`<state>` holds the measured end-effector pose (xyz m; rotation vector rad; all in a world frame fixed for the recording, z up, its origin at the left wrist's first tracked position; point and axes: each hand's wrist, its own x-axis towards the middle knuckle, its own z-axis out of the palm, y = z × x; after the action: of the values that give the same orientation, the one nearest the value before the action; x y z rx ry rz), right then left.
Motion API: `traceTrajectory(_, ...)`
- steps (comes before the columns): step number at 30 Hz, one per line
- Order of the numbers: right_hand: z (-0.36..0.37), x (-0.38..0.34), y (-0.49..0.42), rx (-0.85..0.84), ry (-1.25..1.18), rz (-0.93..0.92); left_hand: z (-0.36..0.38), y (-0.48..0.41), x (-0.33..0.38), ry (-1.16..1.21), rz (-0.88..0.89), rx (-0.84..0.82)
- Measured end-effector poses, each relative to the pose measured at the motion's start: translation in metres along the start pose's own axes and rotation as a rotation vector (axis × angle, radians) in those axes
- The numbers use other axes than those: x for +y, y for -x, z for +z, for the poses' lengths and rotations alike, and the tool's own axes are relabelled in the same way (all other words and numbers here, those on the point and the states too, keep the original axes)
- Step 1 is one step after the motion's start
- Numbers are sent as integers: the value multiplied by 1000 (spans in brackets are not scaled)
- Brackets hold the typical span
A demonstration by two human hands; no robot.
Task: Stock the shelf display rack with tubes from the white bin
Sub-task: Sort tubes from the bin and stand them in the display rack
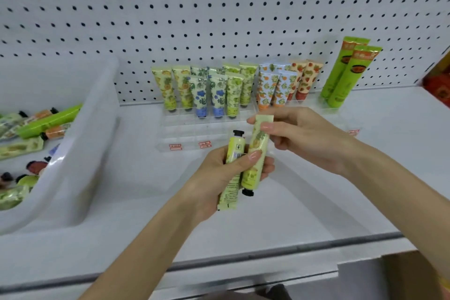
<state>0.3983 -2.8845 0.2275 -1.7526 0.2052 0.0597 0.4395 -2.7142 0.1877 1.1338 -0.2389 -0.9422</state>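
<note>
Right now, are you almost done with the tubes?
Maybe halfway. Done: the rack has standing tubes in its back rows. In hand: the left hand grips two tubes, and the right hand pinches the cap-down tube by its flat end. Left: the front slots are bare, and the bin holds plenty.

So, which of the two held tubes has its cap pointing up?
The left tube, showing its printed back label: its black cap is on top. The patterned tube, which the right hand pinches, has its cap down.

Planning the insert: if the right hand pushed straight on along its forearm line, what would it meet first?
Likely the clear plastic display rack, near its green-patterned tubes; depth is unclear.
</note>
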Motion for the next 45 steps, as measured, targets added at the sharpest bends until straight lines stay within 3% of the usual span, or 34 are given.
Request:
traceTrajectory(9, 33, 1, 7, 91, 186, -23, -23, 18, -11, -71, 97, 136)
traceTrajectory(15, 35, -23, -5, 24, 315, 17, -32, 18, -2, -148, 131, 137)
traceTrajectory(23, 31, -52, -17, -97, 316, 110, -65, 23, 7, -168, 213, 137)
traceTrajectory(28, 49, -79, -48, 19, 410, 20, -104, 42, 5, 47, 315, 321)
traceTrajectory(33, 75, -92, -100, 189, 842, -253, -114, 44, 4, 102, 320, 445)
traceTrajectory(39, 98, -84, -145, 216, 992, -329, -123, 42, 2, 236, 323, 461)
traceTrajectory(45, 106, -73, -160, 174, 1031, -354, -127, 47, 1, 147, 400, 425)
